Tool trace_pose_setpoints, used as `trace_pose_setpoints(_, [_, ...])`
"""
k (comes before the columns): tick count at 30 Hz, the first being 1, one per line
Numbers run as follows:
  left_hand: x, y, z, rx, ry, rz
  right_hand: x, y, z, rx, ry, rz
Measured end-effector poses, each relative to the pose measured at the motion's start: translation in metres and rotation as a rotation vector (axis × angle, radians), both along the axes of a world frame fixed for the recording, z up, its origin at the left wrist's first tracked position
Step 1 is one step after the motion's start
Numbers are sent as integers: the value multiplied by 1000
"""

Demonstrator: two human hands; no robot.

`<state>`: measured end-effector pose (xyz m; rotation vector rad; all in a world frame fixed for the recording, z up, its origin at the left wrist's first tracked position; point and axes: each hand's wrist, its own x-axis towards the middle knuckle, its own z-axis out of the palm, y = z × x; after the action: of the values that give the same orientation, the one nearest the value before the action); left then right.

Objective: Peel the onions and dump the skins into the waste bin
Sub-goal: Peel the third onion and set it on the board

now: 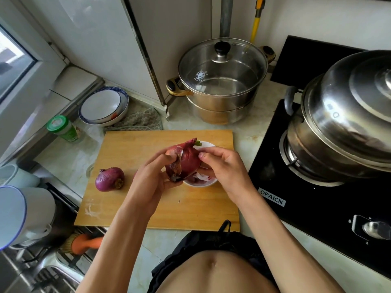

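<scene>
So we're somewhere in the middle of this one, I'd say. The left hand [152, 176] has its fingers curled around a red onion [186, 160] and is holding it up over the middle of the wooden cutting board [131, 199], with a flap of dry skin [174, 166] already lifting off the side nearest the thumb. The right hand [222, 163] is pinching the other side of the same onion, fingertips on the skin, looks like it's working the peel loose. Directly under it sits a small white bowl [208, 182] with some pale purple skins in it, so at least a bit of peeling is done. A second red onion [109, 179] lies near the board's left edge, apart from the hands, and it looks like it has its outer skin on, though I can't be sure. No waste bin anywhere in view, so the dumping part is all still to do. Steamer pot [220, 81] sits past the board's far edge, gas stove [317, 197] off to the right.
</scene>
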<state>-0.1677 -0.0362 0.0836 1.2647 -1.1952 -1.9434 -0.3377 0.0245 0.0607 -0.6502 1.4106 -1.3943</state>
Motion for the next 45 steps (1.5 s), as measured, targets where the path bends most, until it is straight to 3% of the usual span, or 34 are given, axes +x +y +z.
trace_pose_setpoints(7, [2, -6, -7, -32, -22, -1, 0, -2, -2, 26, -45, 5])
trace_pose_setpoints(19, [-4, -2, -6, 75, 98, 81, -1, -1, 1, -15, 56, -55])
trace_pose_setpoints(38, [-8, -3, -8, 2, 26, 42, -11, 0, -3, -22, 54, 22])
trace_pose_setpoints(45, [-16, -1, -7, 62, 119, 99, -13, -1, -2, -18, 39, -38])
